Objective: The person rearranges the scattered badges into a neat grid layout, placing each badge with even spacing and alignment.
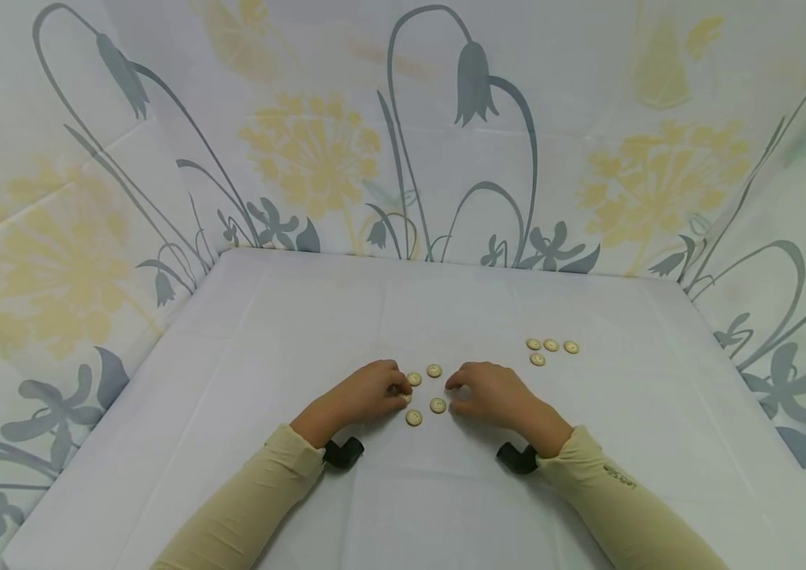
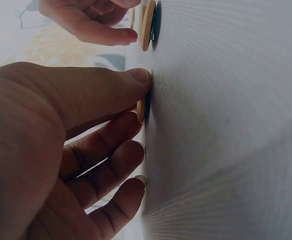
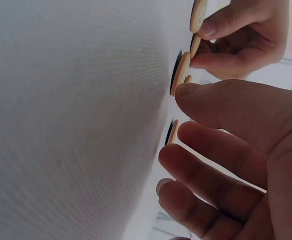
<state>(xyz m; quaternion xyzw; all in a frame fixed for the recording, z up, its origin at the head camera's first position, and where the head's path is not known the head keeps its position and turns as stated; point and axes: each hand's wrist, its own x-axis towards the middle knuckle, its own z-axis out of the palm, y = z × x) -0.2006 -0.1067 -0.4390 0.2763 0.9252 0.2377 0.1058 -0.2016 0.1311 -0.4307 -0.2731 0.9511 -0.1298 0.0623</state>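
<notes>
Several round beige buttons lie in a loose ring between the two hands on the white cloth in the head view. My left hand (image 1: 373,393) pinches the leftmost button (image 2: 141,111) between thumb and index finger, close against the cloth. Another button (image 1: 413,417) lies just below that hand, and one more (image 1: 414,378) just above it. On the ring's right side is my right hand (image 1: 492,398), its fingers loosely bent and parted with nothing between them. Its thumb tip is beside a button (image 3: 181,75); whether they touch I cannot tell. A further button (image 1: 435,370) lies up and left of its fingertips.
Farther back to the right, several more buttons (image 1: 551,345) form a short row, with a single button (image 1: 537,359) in front of it. A white cloth (image 1: 431,507) covers the table. Flower-printed curtains (image 1: 346,119) enclose the back and both sides.
</notes>
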